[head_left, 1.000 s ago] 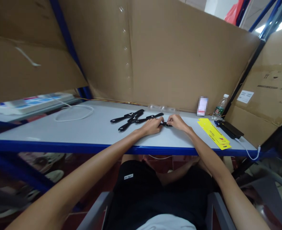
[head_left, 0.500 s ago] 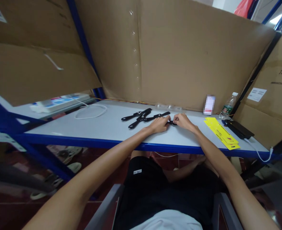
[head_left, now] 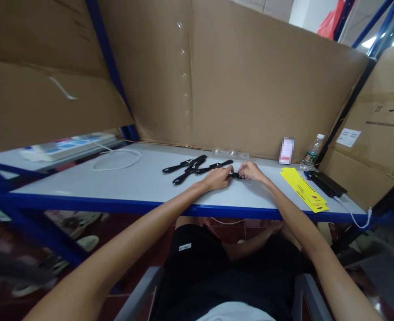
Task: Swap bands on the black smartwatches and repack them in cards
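On the grey tabletop, my left hand (head_left: 218,178) is closed around one end of a black spokeshave (head_left: 236,175), pressing it down near the table's middle. My right hand (head_left: 251,170) pinches with thumb and fingertips at the other side of the same tool's middle part. Its fingers hide what exactly they grip there. Just left of my left hand lie several more black spokeshaves: one pointing toward the front edge (head_left: 182,176), one behind it (head_left: 176,168), and another (head_left: 213,167) close to my knuckles. Some of them overlap.
Yellow printed cards (head_left: 304,189) lie right of my hands, beside a black case-like object (head_left: 327,183) with a white cable. A water bottle (head_left: 312,154) and a blurred phone-like item (head_left: 286,150) stand behind. Clear plastic pieces (head_left: 230,154) rest by the cardboard wall (head_left: 237,89). A white cable (head_left: 116,167) coils left.
The whole view has shifted slightly as my head moved. My right fingers have changed posture a little at the spokeshave, showing more of its middle; my left hand keeps its hold.
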Available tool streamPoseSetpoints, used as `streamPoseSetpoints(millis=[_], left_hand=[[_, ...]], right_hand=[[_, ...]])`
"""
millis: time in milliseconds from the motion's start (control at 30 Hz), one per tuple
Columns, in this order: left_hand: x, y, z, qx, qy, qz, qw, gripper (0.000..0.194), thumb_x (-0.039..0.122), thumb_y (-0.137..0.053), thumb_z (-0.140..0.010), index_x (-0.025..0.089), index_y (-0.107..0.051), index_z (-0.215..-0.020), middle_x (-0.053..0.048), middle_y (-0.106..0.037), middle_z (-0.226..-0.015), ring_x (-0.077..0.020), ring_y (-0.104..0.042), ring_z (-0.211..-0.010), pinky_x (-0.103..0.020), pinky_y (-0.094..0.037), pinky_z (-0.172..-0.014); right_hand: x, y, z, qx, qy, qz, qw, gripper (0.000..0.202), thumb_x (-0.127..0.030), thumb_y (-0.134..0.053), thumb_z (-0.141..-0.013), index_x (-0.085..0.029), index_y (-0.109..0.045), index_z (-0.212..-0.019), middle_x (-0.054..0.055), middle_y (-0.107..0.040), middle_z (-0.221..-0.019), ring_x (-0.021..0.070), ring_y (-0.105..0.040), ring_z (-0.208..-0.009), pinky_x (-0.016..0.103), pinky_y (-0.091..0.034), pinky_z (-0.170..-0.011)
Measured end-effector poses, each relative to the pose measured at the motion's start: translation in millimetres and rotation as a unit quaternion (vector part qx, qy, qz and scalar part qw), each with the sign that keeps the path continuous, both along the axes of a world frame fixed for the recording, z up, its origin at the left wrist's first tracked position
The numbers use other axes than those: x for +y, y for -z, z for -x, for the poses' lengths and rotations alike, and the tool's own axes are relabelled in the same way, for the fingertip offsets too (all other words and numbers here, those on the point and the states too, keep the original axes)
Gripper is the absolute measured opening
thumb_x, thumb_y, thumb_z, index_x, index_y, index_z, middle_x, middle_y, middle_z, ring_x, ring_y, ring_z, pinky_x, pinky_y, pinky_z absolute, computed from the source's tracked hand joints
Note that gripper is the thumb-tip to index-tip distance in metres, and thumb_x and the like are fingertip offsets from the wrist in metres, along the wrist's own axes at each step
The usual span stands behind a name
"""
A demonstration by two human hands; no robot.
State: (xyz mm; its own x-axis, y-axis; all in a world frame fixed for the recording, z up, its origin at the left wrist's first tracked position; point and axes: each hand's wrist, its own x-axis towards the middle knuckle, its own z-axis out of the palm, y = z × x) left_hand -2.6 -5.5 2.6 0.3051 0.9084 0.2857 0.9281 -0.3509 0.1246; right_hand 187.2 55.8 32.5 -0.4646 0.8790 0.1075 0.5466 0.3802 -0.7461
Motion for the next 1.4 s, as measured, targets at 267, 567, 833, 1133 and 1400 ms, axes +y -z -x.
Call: streamPoseSetpoints(millis=[267, 567, 833, 1133, 1400], left_hand=[[-2, -1.4, -1, -0.008, -0.006, 0.003, 1.000, 0.041, 0.025, -0.051, -0.093, 0.021, -0.056, -0.133, -0.012, -0.076, -0.108, -0.0331, -0.071, -0.103, -0.040, -0.051, -0.085], [-6, -3.7, -2, 0.007, -0.013, -0.001, 1.000, 0.039, 0.026, -0.050, -0.094, 0.020, -0.056, -0.132, -0.012, -0.076, -0.107, -0.0338, -0.071, -0.103, -0.039, -0.050, -0.084], [-2, -1.0, -1, 0.000, -0.005, -0.002, 1.000, 0.039, 0.026, -0.050, -0.094, 0.021, -0.056, -0.132, -0.012, -0.075, -0.110, -0.0331, -0.071, -0.103, -0.040, -0.051, -0.083], [0, 0.0, 0, -0.006, -0.002, -0.001, 1.000, 0.040, 0.026, -0.049, -0.093, 0.021, -0.056, -0.133, -0.012, -0.076, -0.109, -0.0331, -0.071, -0.103, -0.041, -0.051, -0.085], [-1, -0.6, -1, -0.005, -0.004, -0.002, 1.000, 0.037, 0.025, -0.050, -0.093, 0.021, -0.056, -0.130, -0.011, -0.076, -0.106, -0.0318, -0.072, -0.102, -0.039, -0.051, -0.083]], right_hand=[[8, -10.2, -15, 0.025, -0.093, 0.083, 0.992, 0.009, -0.011, -0.077, -0.069, -0.014, -0.074, -0.077, 0.000, -0.070, -0.064, 0.0102, -0.055, -0.055, 0.021, -0.038, -0.050], [11, 5.8, -5, -0.012, -0.033, -0.062, 0.997, 0.019, -0.020, -0.076, -0.078, -0.016, -0.064, -0.063, -0.002, -0.062, -0.054, 0.0108, -0.056, -0.058, 0.021, -0.038, -0.058], [12, 1.2, -4, 0.012, -0.024, 0.024, 0.999, 0.005, -0.012, -0.068, -0.077, -0.014, -0.070, -0.074, -0.002, -0.064, -0.056, 0.0088, -0.051, -0.049, 0.020, -0.035, -0.050], [7, -14.6, -18, 0.009, -0.056, 0.050, 0.997, 0.015, -0.015, -0.075, -0.074, -0.014, -0.076, -0.089, 0.001, -0.070, -0.070, 0.0108, -0.057, -0.059, 0.019, -0.031, -0.045], [8, -12.9, -20, -0.029, -0.091, 0.058, 0.994, 0.022, -0.013, -0.077, -0.071, -0.015, -0.077, -0.093, -0.001, -0.070, -0.070, 0.0105, -0.057, -0.058, 0.018, -0.030, -0.043]])
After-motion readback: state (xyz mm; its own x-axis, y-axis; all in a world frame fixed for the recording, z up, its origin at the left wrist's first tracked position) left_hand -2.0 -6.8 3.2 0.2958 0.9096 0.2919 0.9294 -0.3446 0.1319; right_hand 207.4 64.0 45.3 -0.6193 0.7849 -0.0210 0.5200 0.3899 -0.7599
